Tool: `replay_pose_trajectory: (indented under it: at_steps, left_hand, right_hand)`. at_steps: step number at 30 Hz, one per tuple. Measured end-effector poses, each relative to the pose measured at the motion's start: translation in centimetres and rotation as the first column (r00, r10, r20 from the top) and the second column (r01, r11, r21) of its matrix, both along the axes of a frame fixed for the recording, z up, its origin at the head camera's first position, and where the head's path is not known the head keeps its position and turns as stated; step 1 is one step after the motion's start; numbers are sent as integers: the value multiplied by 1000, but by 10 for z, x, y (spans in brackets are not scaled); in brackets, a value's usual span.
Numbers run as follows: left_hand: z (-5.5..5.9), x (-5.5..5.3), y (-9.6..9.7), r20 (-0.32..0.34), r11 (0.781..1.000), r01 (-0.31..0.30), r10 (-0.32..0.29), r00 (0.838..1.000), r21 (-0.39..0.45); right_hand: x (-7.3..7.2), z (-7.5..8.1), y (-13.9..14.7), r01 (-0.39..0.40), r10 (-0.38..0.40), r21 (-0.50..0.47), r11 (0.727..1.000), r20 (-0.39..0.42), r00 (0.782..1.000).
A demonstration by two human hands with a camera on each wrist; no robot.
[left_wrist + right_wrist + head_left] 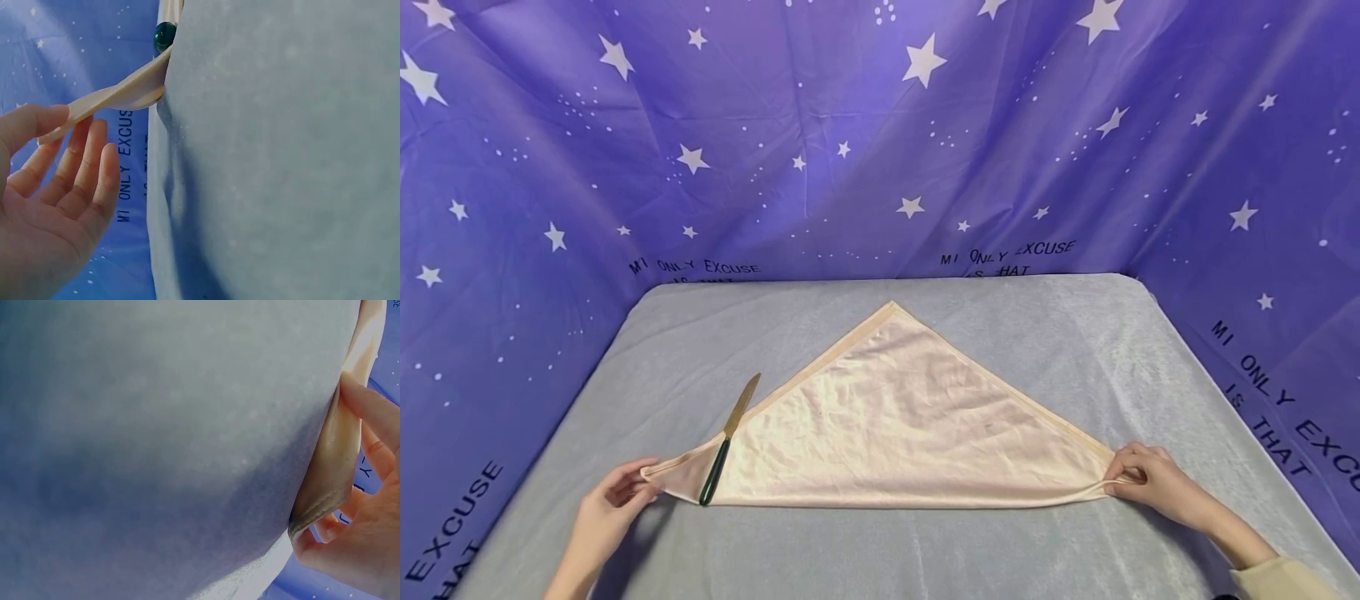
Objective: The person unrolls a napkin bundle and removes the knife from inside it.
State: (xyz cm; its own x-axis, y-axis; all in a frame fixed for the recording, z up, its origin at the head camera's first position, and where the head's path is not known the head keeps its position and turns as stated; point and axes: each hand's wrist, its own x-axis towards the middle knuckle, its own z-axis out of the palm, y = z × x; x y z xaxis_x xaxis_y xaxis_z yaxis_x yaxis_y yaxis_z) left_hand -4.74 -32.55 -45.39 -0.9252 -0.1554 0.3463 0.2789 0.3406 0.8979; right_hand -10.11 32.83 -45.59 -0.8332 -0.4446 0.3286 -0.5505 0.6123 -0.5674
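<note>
A cream satin napkin (895, 417), folded into a triangle, lies on the table with its peak pointing away from me. My left hand (613, 500) pinches its left corner between thumb and fingers; in the left wrist view that corner (134, 90) is lifted off the table. At the other end my right hand (1157, 483) pinches the napkin near its right corner, and the right wrist view shows the cloth (328, 462) bent under the thumb. A table knife (722, 450) with a dark green handle and gold blade lies slantwise across the napkin's left part.
Grey velvety cloth (1000, 550) covers the table. Behind it and along both sides hangs a purple curtain (865, 108) with white stars and black lettering. A pale sleeve (1281, 579) shows at the right forearm.
</note>
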Motion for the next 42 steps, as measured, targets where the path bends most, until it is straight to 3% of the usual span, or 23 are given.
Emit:
replay_pose_trajectory:
  at_steps: [3,6,11,14,18,21,23,27,32,34,39,42]
  left_hand:
    - [-3,1,-5,19,991,34,-37,999,133]
    - [-5,2,-10,77,980,28,-44,996,196]
    - [-5,4,-15,199,982,-32,-6,980,188]
    - [-4,3,-17,296,988,-84,42,954,133]
    - [-3,2,-21,436,989,-142,109,894,43]
    - [-4,2,-23,496,987,-163,140,857,3]
    - [-5,2,-25,512,986,-167,147,846,-7]
    - [-6,3,-27,524,987,-160,142,839,-11]
    - [-4,5,-30,571,985,-171,135,810,9]
    - [-2,6,-31,564,984,-178,129,816,32]
    - [0,7,-33,479,979,-184,123,869,82]
    - [-1,6,-36,442,977,-202,154,884,65]
  right_hand:
    - [0,-1,0,13,-13,6,1000,1,1000]
    - [0,-2,1,5,-5,-3,1000,0,1000]
    - [-2,-1,1,-30,30,-31,999,-11,1000]
    - [-2,-3,2,-31,31,-32,999,-17,999]
    - [-4,-5,3,-34,33,-21,999,-29,999]
    - [-4,-3,2,-38,37,-17,999,-36,999]
    - [-4,-2,2,-41,41,-12,999,-32,999]
    - [-2,-1,2,-14,14,3,1000,-10,1000]
    - [-2,-1,2,-13,13,1,1000,-8,1000]
    - [-2,-1,2,-15,15,-2,1000,-10,1000]
    - [-2,-2,3,-24,24,-12,1000,-4,1000]
    - [-3,-3,3,-26,26,-18,999,-4,1000]
